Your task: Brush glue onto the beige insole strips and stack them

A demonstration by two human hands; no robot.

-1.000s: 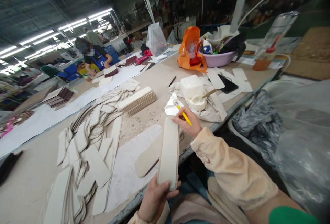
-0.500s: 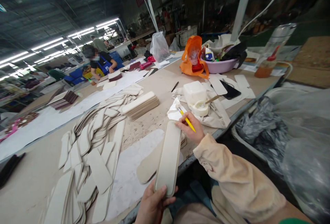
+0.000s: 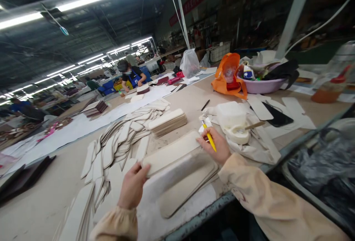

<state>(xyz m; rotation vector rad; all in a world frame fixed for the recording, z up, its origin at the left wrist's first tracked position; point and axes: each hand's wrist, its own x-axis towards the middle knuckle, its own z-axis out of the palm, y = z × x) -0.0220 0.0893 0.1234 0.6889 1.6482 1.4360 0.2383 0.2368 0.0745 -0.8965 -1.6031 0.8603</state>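
Note:
A long pale strip with rounded ends [image 3: 172, 152] is held by both its ends above the table. My left hand [image 3: 133, 185] pinches its left end between thumb and fingers. At the right end, my right hand [image 3: 215, 145] touches the strip with its fingertips and grips a yellow-handled tool [image 3: 210, 138], its metal tip pointing up and left. Beneath and in front of the strip lie a few similar pieces [image 3: 185, 189] on white paper [image 3: 194, 206]. Behind the strip stands a neat stack of pale strips [image 3: 168, 122].
Many loose strips [image 3: 108, 154] spread across the left. A white container [image 3: 231, 117], a round pot [image 3: 237, 133], a phone [image 3: 276, 115], an orange bag [image 3: 229, 76] and a purple basin [image 3: 263, 85] stand right. A person [image 3: 134, 76] works farther back.
The strip has turned from near upright to lying across the view and has moved over the table. My left hand has moved up and left with it. The camera view has shifted.

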